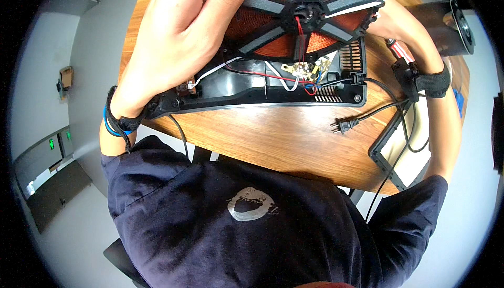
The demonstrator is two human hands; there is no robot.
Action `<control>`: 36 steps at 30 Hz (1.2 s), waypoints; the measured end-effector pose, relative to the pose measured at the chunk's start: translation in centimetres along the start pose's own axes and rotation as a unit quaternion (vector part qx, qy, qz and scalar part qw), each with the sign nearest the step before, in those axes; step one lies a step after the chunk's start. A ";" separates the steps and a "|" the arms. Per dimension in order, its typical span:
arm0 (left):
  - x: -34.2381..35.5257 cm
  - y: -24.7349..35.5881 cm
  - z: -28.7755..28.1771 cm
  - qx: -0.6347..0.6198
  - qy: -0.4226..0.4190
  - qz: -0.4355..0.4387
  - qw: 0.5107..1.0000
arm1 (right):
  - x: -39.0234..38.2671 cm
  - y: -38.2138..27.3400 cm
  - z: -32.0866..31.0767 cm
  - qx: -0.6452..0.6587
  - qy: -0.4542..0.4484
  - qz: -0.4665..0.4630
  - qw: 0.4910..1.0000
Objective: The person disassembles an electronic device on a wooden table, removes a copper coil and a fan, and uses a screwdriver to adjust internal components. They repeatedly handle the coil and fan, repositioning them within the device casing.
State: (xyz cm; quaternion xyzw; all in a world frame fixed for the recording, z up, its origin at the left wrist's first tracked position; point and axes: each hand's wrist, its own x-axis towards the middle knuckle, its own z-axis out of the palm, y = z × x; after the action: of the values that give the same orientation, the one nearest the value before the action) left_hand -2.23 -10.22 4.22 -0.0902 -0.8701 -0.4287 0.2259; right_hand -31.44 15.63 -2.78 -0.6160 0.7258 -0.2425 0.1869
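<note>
A round induction coil (pixel 328 41) with copper windings and grey bars is held up, tilted, over an open black cooker housing (pixel 231 99). My left hand (pixel 194 20) is closed on the coil's left edge, its thumb along the rim and its other fingers partly out of the picture. Beyond the coil's right edge is my right hand (pixel 386 18); the coil hides its fingers. Red wires (pixel 300 25) hang from the coil's hub. White leads run near the circuit board (pixel 304 70) in the housing.
A black power cord ends in a two-pin plug (pixel 344 125) on the wooden table (pixel 252 136). At the right lies a black-framed panel (pixel 409 151), with cable across it. A red-and-white handle (pixel 400 51) shows by my right wrist, near a dark cylinder (pixel 436 28).
</note>
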 end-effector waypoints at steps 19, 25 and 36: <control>-0.3 -1.6 -2.2 0.043 -0.011 -0.108 0.993 | 3.5 -3.0 2.4 -0.069 -0.004 -0.085 0.994; 1.6 -1.3 -3.6 -0.017 -0.072 -0.208 0.975 | 2.3 -2.9 1.8 -0.046 -0.007 -0.138 0.989; -3.0 6.1 0.0 0.204 -0.208 0.104 0.951 | 0.3 -3.6 2.3 -0.065 0.019 -0.019 0.998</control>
State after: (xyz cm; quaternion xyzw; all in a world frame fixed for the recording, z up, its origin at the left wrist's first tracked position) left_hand 2.54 -6.32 7.09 -0.2197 -0.9523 -0.1884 0.0969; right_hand -27.29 14.63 -2.54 -0.6356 0.7317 -0.2101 0.1283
